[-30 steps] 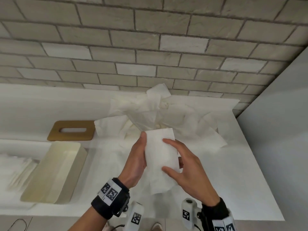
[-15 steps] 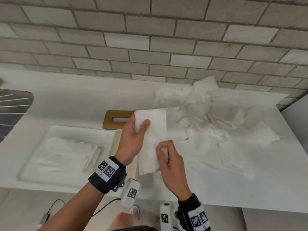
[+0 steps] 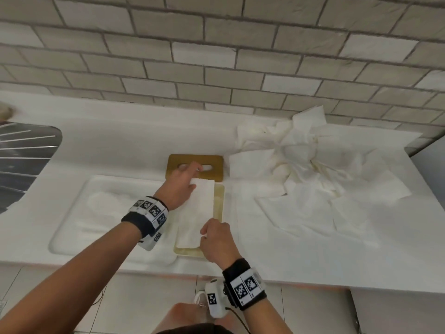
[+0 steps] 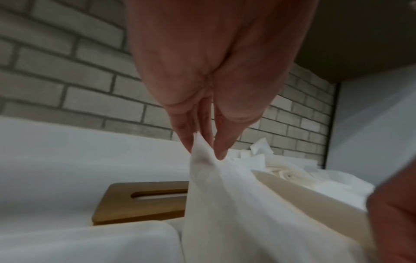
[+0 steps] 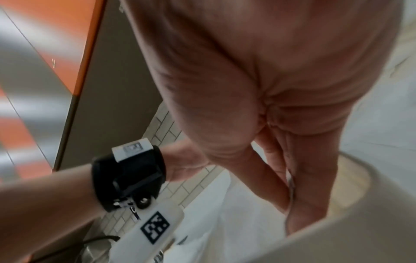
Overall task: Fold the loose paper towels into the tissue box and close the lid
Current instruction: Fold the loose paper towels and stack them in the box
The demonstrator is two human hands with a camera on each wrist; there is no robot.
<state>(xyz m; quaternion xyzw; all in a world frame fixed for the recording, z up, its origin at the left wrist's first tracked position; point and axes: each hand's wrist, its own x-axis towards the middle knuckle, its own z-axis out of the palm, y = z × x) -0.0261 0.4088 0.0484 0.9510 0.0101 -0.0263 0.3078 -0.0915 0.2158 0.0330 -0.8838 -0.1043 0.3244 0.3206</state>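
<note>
Over the open tissue box (image 3: 218, 208), near the front of the white worktop (image 3: 301, 256), a folded paper towel (image 3: 201, 208) is stretched lengthwise between both hands. The left hand (image 3: 181, 186) holds its far end: in the left wrist view the fingers (image 4: 186, 131) and thumb pinch the paper's top corner. The right hand (image 3: 215, 239) grips the near end at the box's front rim, fingers (image 5: 299, 186) curled down onto the sheet inside the cream wall. The towel covers most of the box opening; only the right wall and front edge of the box show. Just behind the box, flat on the worktop, lies the wooden lid (image 3: 212, 167) with its slot, partly hidden by the left hand. To the right, a loose heap of paper towels (image 3: 313, 169) sprawls toward the brick wall (image 3: 216, 56). Left of the box sits a shallow white tray (image 3: 72, 213) holding pale folded sheets.
</note>
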